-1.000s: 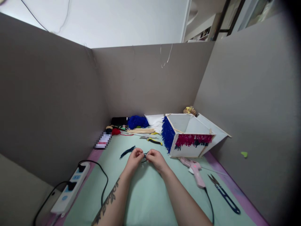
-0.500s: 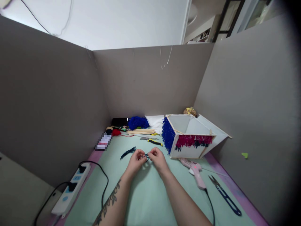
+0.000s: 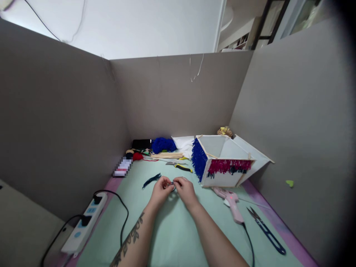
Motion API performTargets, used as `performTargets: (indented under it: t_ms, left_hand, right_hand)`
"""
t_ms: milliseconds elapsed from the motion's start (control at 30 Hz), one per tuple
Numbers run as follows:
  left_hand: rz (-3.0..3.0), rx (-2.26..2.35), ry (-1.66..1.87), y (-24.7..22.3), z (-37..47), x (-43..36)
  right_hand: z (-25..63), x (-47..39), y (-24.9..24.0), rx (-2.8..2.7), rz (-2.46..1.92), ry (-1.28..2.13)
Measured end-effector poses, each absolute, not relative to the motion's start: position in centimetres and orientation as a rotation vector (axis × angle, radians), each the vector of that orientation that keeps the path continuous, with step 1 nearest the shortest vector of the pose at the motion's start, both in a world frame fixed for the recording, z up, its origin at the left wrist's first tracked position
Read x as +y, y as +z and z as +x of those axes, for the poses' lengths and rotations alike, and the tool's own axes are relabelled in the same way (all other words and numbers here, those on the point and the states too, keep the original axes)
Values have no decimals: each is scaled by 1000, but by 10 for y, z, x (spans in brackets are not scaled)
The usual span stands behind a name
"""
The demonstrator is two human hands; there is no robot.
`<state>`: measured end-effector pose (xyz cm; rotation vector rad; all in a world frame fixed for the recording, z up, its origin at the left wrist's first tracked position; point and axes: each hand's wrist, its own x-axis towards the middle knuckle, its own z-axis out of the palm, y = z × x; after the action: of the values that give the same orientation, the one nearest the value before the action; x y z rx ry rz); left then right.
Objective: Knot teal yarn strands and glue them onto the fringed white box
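Note:
My left hand and my right hand meet over the middle of the green table top, fingers pinched. Between them is a short piece of dark blue yarn, mostly covered by the fingertips. Just beyond my left hand lies a bundle of dark teal yarn strands. To the right stands a white board box edged with wooden sticks, with blue yarn fringe on one side and red fringe above short dark strands on the front.
A pink hot glue gun and blue thread snips lie at right. Yellow-black pruning shears, wooden sticks and a blue yarn heap are at the back. A power strip with cables sits left. Grey partitions enclose the table.
My right hand's fingers have shifted slightly left, closer to my left hand, and less of the yarn shows between them. Everything else stays in place.

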<state>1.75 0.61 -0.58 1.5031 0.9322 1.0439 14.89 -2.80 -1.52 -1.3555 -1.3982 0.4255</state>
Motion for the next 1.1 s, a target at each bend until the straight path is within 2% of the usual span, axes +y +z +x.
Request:
performTargets:
  t_ms: [333, 500, 700, 1100]
  left_hand:
    - [1349, 805, 1048, -16, 23, 6]
    - [1311, 826, 1021, -18, 24, 6]
    - [1530, 922, 1067, -11, 18, 8]
    - [1566, 1130, 1255, -6, 6, 17]
  right_hand:
    - [144, -29, -18, -1405, -1417, 281]
    - [139, -33, -13, -1434, -1351, 318]
    - [139, -34, -9, -1415, -1314, 367]
    - [154, -26, -14, -1074, -1340, 557]
